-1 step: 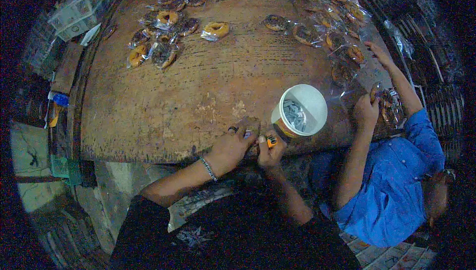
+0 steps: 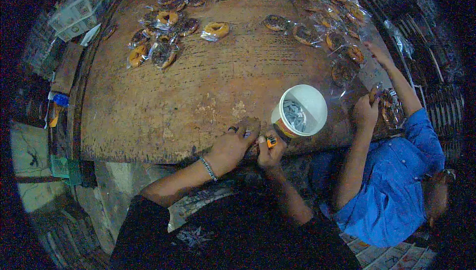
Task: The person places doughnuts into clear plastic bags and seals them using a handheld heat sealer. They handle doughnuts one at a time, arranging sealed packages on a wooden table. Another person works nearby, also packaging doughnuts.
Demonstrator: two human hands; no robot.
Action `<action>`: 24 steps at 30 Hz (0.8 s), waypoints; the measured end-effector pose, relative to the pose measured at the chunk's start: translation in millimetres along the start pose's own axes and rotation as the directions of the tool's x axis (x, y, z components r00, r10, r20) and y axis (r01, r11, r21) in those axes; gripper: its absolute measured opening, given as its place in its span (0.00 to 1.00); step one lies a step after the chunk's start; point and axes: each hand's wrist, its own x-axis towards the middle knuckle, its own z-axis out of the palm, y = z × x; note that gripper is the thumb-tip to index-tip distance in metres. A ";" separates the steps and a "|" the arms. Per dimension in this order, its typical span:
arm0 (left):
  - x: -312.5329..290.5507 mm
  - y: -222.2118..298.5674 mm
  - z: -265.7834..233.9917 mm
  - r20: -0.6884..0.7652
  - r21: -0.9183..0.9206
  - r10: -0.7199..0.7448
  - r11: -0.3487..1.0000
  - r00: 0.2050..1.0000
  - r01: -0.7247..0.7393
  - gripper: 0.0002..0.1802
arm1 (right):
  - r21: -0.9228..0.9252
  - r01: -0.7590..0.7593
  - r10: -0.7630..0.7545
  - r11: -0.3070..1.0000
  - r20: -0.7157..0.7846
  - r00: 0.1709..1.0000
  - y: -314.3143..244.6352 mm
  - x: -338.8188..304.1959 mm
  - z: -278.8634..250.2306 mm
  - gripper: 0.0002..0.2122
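The worn wooden table (image 2: pixel 198 84) stands in a dim room with plastic crates (image 2: pixel 79 22) at the left, and wrapped ring pastries (image 2: pixel 216 28) lie over its far part. Near its front edge, beside the white bucket (image 2: pixel 318 107), the right hand (image 2: pixel 272 154) has its fingers closed on a small orange object (image 2: pixel 271 142), while the left hand (image 2: pixel 233 147) bends its fingers at a pale piece (image 2: pixel 247 134) (if they grip it, I cannot tell). Against the earlier frame, both hands and the bucket stay in place.

rough wooden table (image 2: pixel 188 96), smooth plastic bucket (image 2: pixel 318 109)
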 end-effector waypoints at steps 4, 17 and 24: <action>-0.2 -1.3 0.1 -0.077 -0.033 0.018 0.999 0.997 -0.021 0.27 | -0.036 0.032 -0.031 0.999 0.045 0.999 6.3 -0.5 -3.2 0.09; 34.5 -25.4 -61.6 0.045 -0.016 -0.113 0.993 0.993 0.114 0.26 | -0.113 0.138 -0.149 0.984 -0.099 0.984 16.3 12.0 9.4 0.07; 131.4 -63.8 -89.1 -0.113 -0.257 0.106 0.957 0.988 -0.132 0.14 | 0.710 -0.483 0.272 0.513 0.399 0.876 -126.9 87.8 -61.0 0.28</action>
